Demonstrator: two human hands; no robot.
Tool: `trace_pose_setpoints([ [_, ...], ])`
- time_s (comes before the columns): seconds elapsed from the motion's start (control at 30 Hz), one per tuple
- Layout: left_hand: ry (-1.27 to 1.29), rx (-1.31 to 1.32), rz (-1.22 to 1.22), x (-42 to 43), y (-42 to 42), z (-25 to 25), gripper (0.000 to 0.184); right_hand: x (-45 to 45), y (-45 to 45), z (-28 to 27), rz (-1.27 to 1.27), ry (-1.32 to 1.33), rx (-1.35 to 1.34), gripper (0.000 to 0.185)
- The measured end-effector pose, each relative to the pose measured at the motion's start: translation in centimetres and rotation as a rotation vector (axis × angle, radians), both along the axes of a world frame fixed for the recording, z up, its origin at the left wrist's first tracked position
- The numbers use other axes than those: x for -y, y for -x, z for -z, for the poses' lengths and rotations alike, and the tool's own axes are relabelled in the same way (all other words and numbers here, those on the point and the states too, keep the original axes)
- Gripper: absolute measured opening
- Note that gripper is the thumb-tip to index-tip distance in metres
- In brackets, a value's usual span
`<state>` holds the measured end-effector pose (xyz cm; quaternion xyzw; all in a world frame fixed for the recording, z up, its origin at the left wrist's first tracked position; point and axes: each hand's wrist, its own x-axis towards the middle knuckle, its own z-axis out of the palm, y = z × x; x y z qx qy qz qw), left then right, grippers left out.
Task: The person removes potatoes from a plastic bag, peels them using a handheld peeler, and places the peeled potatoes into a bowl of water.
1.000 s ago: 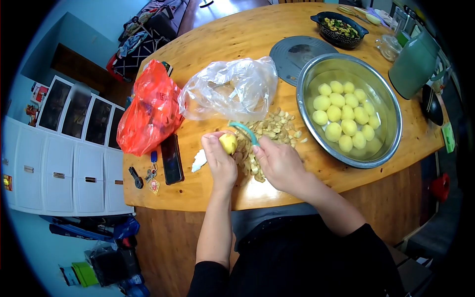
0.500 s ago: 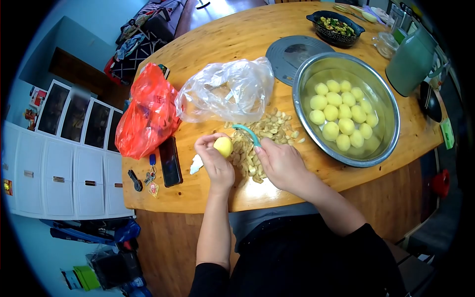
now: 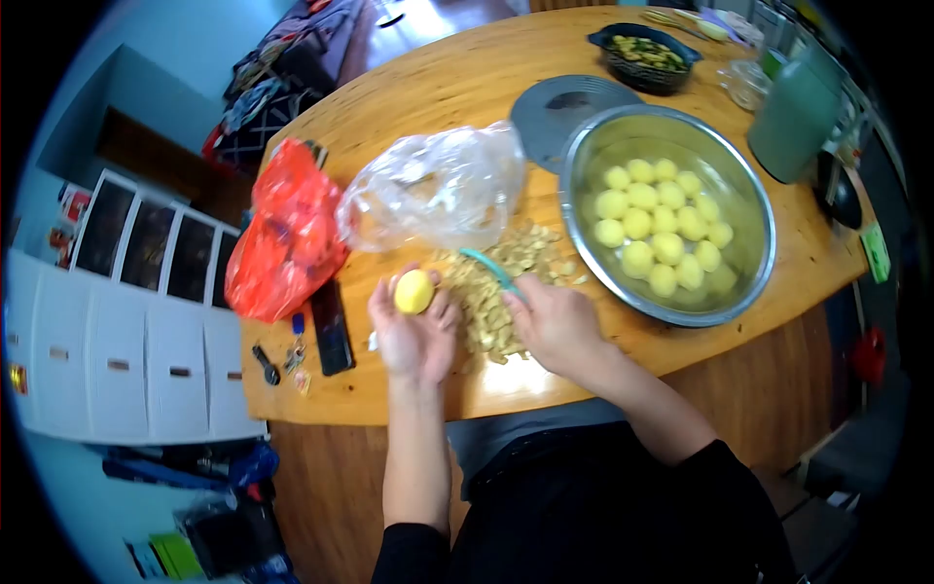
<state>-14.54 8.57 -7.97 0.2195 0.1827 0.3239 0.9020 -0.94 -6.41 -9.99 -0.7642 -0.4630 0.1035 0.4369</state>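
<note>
A yellow peeled potato (image 3: 414, 291) rests on the upturned fingers of my left hand (image 3: 416, 336), its palm facing up. My right hand (image 3: 556, 326) is closed round the handle of a teal peeler (image 3: 491, 268), whose head points up and left, apart from the potato. Under and beyond the peeler lies a heap of brown-yellow peelings (image 3: 496, 307) on the wooden table. To the right, a large metal bowl (image 3: 571, 209) holds several peeled potatoes (image 3: 665, 219) in water.
Beyond my hands lie a clear plastic bag (image 3: 438, 185) and a red bag (image 3: 287, 234). A phone (image 3: 332, 329) and keys (image 3: 294, 355) are at the left. A grey round mat (image 3: 559, 112), dark dish (image 3: 643, 58) and green jug (image 3: 798, 117) stand farther back.
My left hand has turned palm up and opened out, with the potato now on its fingers, farther from the peeler. The view has shifted slightly.
</note>
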Motion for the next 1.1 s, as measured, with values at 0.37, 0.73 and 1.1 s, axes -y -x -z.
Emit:
trace_pose_setpoints([
  [0.37, -2.097, -0.519, 0.280, 8.7, -14.0, -9.7, 0.028, -1.1, 0.0, 3.7, 0.026, -0.134, -0.059, 0.022],
  [0.73, -2.366, -0.621, 0.455, 7.7, -24.1, -4.8, 0.030, 1.9, -0.9, -0.6, -0.127, 0.035, -0.117, 0.019],
  [1.1, -1.636, -0.650, -0.068, 0.9, -6.5, -9.7, 0.017, 0.7, -0.5, 1.9, 0.045, -0.209, -0.108, 0.021],
])
